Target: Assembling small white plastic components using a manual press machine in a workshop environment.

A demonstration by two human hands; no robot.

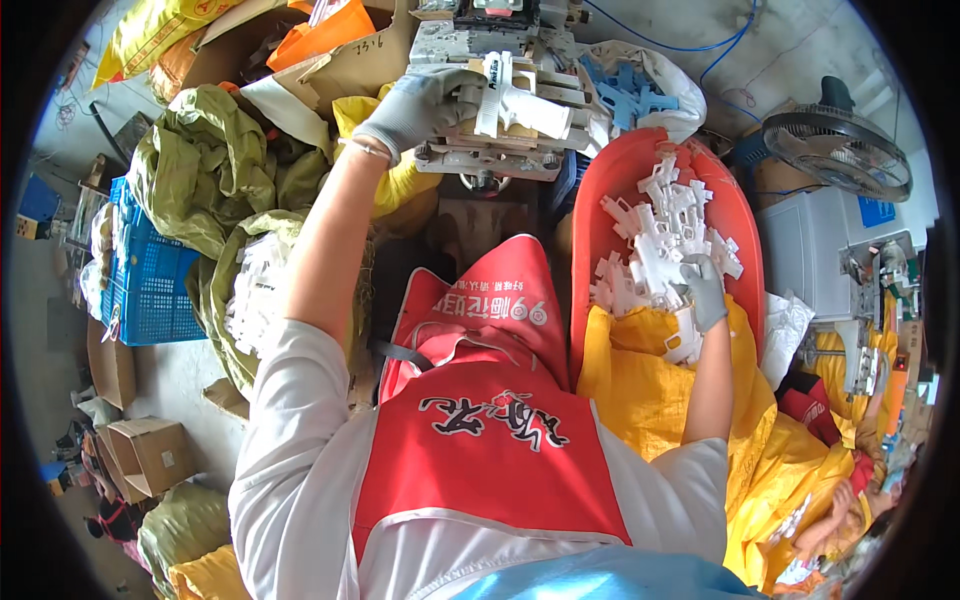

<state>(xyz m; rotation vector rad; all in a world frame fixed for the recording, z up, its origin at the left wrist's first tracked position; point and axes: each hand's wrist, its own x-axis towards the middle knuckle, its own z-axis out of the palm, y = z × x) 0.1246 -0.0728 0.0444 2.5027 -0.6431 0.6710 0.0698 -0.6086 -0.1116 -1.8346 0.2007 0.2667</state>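
At the top centre stands a grey metal machine (460, 45). A white plastic toy gun (508, 105) with dark print along its side is on the front of it. My left hand (425, 105), in a grey glove, is closed at the toy gun's left edge. On the right is a red tub (743, 215) heaped with white toy gun pieces (662, 235). My right hand (706, 290), also gloved, reaches into the heap with its fingers curled on a white piece; its fingertips are partly hidden among the pieces.
A yellow woven sack (640, 360) drapes over the tub's near end. Behind the tub, a white bag holds blue toy guns (628, 90). A black fan (838, 145) stands far right. Left are green sacks (205, 150), a blue crate (150, 275) and a cardboard box (385, 55).
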